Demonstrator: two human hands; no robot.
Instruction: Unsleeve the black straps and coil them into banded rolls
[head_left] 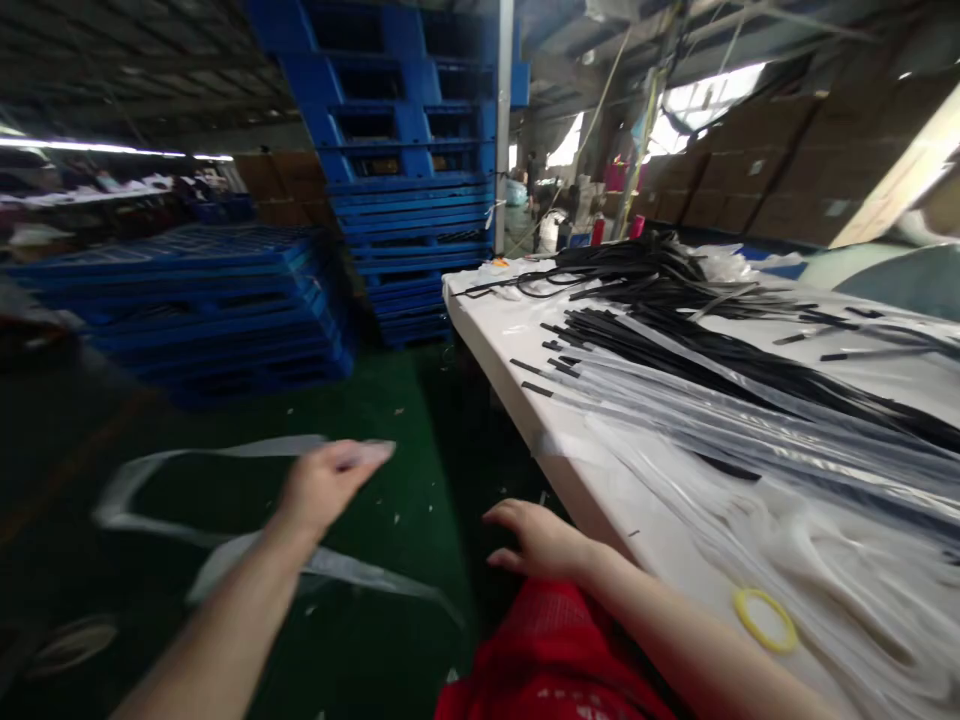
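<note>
The left hand (322, 490) is pinching a translucent white plastic strip (126, 492) looping toward nine o'clock; firm pinching is probably controlling slack. The right hand (536, 540) is hanging half-open, seemingly empty.

Long white table (504, 325): flat black strips (637, 262) lie tangled at twelve o'clock; clear plastic sleeves (694, 400) run toward four; yellow ring (772, 644) at six.

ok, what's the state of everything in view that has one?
left hand: shut on plastic strip
right hand: open, nothing visible in it
plastic strip: loose, trailing in a loop
black strips: bunched on table
yellow ring: lying flat
blue pallets: stacked
ceiling lights: lit
</note>
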